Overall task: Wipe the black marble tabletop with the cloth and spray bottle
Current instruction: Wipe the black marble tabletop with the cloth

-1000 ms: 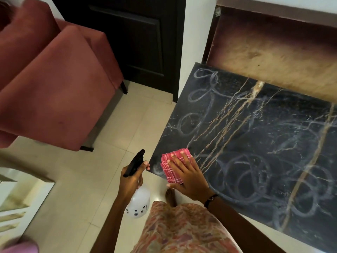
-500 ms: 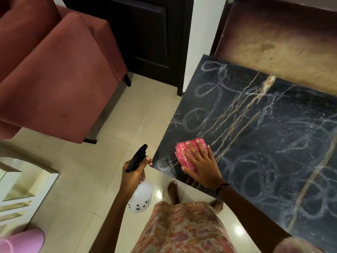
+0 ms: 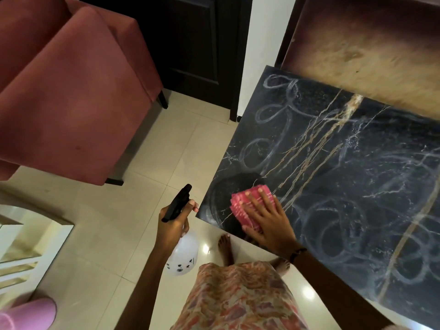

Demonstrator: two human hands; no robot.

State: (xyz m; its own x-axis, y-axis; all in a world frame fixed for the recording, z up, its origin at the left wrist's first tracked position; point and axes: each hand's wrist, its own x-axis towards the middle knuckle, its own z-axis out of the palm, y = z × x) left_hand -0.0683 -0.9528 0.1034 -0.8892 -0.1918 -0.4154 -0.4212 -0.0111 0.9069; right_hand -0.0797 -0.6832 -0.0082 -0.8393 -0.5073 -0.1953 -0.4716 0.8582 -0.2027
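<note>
— Across the right half of my feed, what fills it?

— Black marble tabletop (image 3: 357,175), gold veins running through it and pale looping smears all over. I see 1 darker patch near its left corner, just beside the cloth.

— And left of that?

— 1 red upholstered chair (image 3: 66,91) on the cream tiled floor (image 3: 100,234), with a dark door (image 3: 190,39) behind it.

— Where are the hands?

— I have the right hand (image 3: 269,220) lying flat on a pink cloth (image 3: 247,203) near the tabletop's front left corner, fingers (image 3: 256,201) spread and pressing it onto the marble. The left hand (image 3: 172,225) hangs off the tabletop, over the floor, fingers wrapped round the neck of the spray bottle (image 3: 183,256). Its black trigger head points up and away; the white body hangs below the fist.

— Anything smaller?

— 1 dark band (image 3: 297,252) on the right wrist.
</note>
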